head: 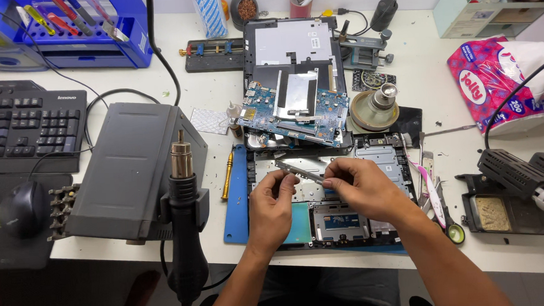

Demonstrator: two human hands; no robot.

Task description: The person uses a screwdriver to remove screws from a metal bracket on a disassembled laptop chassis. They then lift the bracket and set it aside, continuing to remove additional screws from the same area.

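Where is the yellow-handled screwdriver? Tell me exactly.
In the head view the yellow-handled screwdriver lies on the white table, just left of the blue mat, between the grey hot-air station and the left hand.

Both forearms enter from below, converging at centre. Left hand (270, 208) is back-up, fingers (286, 180) curled in, thumb and index tips pinched together. Right hand (364, 188) is just right of the left fingers, fingers (332, 179) pinched too, tips facing left. Both wrists bare, roughly level.
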